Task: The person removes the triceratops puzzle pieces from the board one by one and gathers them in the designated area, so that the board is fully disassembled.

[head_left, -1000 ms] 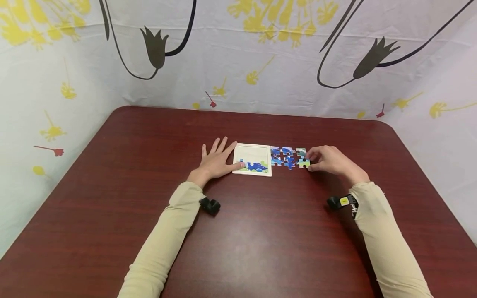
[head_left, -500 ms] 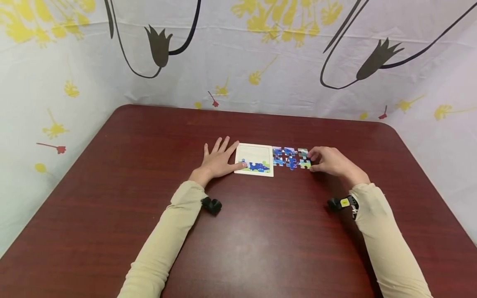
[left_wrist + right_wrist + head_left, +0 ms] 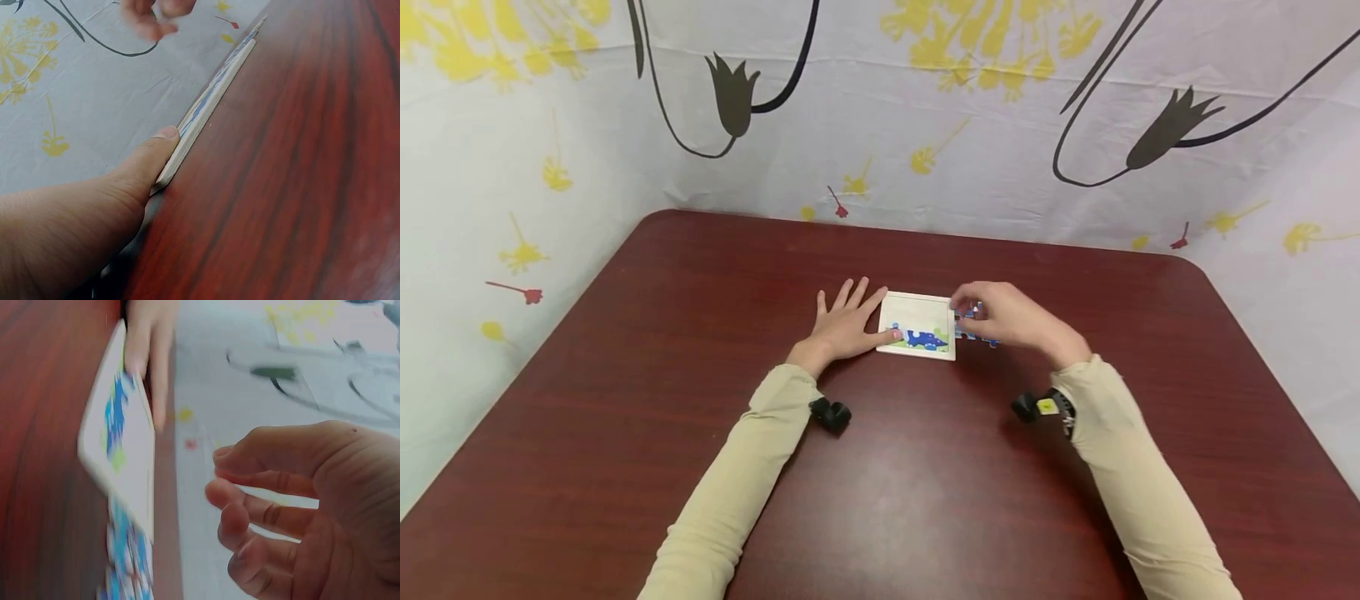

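Observation:
My left hand (image 3: 842,329) lies with spread fingers at the left side of a square, pale puzzle tray (image 3: 917,308), its thumb (image 3: 159,147) resting over the near left corner. Along the tray's near side, fitted pieces show a blue animal (image 3: 927,339) on green. My right hand (image 3: 1011,317) hovers just past the tray's right edge, over loose jigsaw pieces (image 3: 130,556), and covers most of them in the head view. In the right wrist view its fingers are loosely bent, thumb close to the index finger, with nothing visible between them.
Everything rests on a dark red-brown wooden table (image 3: 880,467) with rounded far corners. A white cloth (image 3: 820,150) printed with flowers hangs behind it and at both sides. Each wrist wears a black camera; one camera (image 3: 831,415) sits at the left sleeve.
My right hand has left the rightmost loose pieces and moved left, up to the tray's right edge. My left hand stays on the tray; the head view has shifted slightly.

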Available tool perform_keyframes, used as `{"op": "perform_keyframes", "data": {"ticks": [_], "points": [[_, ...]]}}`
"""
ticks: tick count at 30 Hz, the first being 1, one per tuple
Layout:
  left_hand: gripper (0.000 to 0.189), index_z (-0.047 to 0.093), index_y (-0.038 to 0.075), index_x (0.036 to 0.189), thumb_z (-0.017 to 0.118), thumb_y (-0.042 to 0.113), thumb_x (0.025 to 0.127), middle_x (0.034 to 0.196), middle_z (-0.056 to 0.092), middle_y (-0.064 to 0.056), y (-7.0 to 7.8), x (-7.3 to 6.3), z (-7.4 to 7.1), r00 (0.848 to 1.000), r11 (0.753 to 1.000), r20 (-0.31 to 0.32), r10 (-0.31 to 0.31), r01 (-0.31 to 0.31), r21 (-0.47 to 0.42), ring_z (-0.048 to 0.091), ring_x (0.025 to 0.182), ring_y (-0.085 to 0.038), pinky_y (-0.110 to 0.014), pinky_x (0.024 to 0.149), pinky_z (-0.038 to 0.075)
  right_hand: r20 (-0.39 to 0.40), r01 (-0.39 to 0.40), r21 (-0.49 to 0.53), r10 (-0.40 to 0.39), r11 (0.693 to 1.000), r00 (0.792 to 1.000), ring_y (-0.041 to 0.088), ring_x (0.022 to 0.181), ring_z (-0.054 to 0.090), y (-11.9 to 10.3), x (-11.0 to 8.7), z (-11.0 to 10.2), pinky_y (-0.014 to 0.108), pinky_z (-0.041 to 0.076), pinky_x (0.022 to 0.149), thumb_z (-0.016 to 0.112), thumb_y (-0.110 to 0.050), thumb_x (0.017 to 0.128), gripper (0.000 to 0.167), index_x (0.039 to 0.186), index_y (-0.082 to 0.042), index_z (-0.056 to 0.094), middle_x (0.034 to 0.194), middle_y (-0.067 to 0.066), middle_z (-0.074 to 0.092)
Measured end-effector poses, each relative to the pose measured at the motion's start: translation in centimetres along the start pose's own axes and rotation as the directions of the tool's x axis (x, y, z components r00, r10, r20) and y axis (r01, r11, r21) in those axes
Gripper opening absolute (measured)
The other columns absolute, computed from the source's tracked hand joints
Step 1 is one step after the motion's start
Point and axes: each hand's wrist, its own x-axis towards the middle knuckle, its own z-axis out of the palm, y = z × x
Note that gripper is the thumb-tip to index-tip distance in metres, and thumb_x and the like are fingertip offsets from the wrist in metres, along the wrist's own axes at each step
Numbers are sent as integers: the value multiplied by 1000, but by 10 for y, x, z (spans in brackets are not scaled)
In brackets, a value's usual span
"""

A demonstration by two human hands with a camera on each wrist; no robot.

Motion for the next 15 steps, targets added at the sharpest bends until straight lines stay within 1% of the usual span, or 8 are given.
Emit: {"op": "perform_keyframes", "data": {"ticks": [2,4,7,9,11,15], "points": [[86,13,28,151,45,70,83,156,2,-5,-1,0,1,1000,1000,5,-4,4,1,-6,141,-26,-57,104,-9,45,12,-6,-12,1000,999,18,74,57,-11,14,10,34,47,67,68,-10,82,25,104,-1,65,91,7,63],[86,13,28,151,44,70,83,156,1,-5,-1,0,2,1000,1000,10,-5,5,3,-6,141,-26,-58,104,-9,98,10,-16,-8,1000,995,20,76,57,-19,25,20,36,47,70,69,-15,82,27,106,-1,65,93,8,63],[85,13,28,151,44,69,84,156,2,-6,-2,0,2,1000,1000,11,-1,0,7,-6,141,-26,-58,104,-8,154,11,-37,-6,999,988,21,81,57,-27,37,34,37,46,74,70,-21,82,31,105,-1,65,93,8,62],[85,13,28,151,44,69,84,156,2,-6,-2,1,2,1000,1000,9,2,-2,7,-6,141,-26,-58,104,-8,169,13,-46,-5,999,986,21,81,55,-31,42,41,37,45,74,72,-23,81,33,104,-1,64,90,8,61],[85,13,27,151,44,69,84,156,2,-6,-1,1,1,1000,1000,7,3,-3,3,-6,141,-26,-58,104,-8,169,22,-53,-13,998,986,20,77,53,-32,44,46,36,44,72,73,-24,80,33,102,-2,64,85,7,59],[86,12,28,151,44,70,83,156,1,-6,-1,1,0,1000,1000,9,3,-3,9,-7,141,-26,-58,104,-9,159,26,-36,-20,999,987,18,71,51,-33,45,49,34,43,67,74,-20,80,30,101,-3,62,79,5,57]]}}
